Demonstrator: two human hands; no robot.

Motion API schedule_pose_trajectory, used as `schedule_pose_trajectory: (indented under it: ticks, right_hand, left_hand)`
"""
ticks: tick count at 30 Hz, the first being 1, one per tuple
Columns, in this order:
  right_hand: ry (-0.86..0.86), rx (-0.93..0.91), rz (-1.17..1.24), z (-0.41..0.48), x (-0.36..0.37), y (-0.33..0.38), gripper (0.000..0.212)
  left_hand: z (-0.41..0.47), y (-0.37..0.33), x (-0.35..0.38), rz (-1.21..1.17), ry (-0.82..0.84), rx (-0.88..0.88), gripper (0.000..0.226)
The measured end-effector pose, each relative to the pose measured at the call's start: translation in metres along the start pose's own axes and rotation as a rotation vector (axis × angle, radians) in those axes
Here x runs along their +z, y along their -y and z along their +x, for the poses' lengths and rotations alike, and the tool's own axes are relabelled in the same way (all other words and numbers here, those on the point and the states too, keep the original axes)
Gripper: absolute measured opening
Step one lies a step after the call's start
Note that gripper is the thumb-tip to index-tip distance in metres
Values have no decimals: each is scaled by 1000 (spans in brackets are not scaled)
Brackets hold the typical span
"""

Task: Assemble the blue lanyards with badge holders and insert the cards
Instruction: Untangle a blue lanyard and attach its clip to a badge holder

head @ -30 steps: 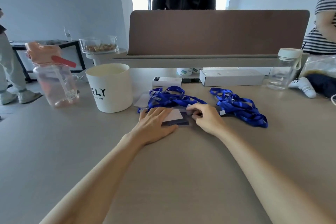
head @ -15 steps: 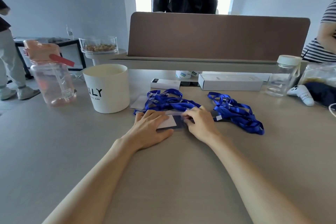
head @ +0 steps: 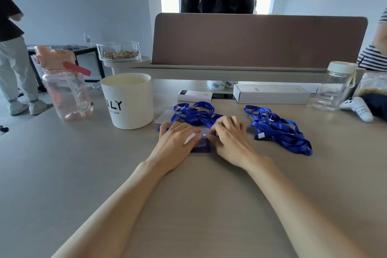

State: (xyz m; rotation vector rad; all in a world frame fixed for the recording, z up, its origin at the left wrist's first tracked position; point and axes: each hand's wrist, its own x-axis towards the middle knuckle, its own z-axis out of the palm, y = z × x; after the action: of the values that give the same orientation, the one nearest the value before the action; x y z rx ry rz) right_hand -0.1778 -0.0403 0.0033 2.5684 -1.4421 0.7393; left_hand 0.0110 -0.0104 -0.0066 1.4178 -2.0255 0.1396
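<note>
From the head camera, my left grip lies flat on the table, fingers straight and spread, pressing down on the clear badge holder. My right grip has its fingers curled, the tips pinching the holder's right edge. Half a second ago the two were a little apart and more of the white card showed between them; now they have closed up until the fingertips nearly meet, and only a pale sliver of card shows under my left fingers. The holder sits between both grips, at the near edge of one tangle of blue lanyards; that heap has not moved. A second lanyard pile lies apart to the right, also unmoved. The white cup stands to the left of the first heap
</note>
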Motion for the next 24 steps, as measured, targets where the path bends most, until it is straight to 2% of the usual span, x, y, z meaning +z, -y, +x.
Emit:
schedule_pose_trajectory:
  ticks: [3,5,8,11,15,17,19,21,24]
  right_hand:
    - [-129,-187,-44,-1,-3,4,12]
    - [-168,-222,-7,-2,-8,4,10]
    - [-187,-223,125,-6,-13,5,11]
    - [-140,-72,370,-10,-16,14,8]
    - [-109,204,594,-7,-25,13,8]
    - [-34,327,715,-5,-32,13,16]
    - [17,423,879,-6,-36,19,18]
    - [11,472,1017,-6,-37,28,17]
    - [0,464,1106,-6,-36,34,13]
  left_hand:
    - [2,-2,-8,-168,-40,2,25]
    - [1,-2,-10,-199,-34,37,14]
    - [-1,-1,-8,-214,-16,91,12]
    - [-2,-4,-10,-210,-66,101,19]
    - [-1,-6,-10,-26,-229,176,23]
    - [3,-8,-11,0,-381,90,21]
    - [6,-11,-17,-70,-481,4,19]
    - [5,-12,-20,-172,-417,10,22]
    - [-2,-15,-18,-146,-268,166,18]
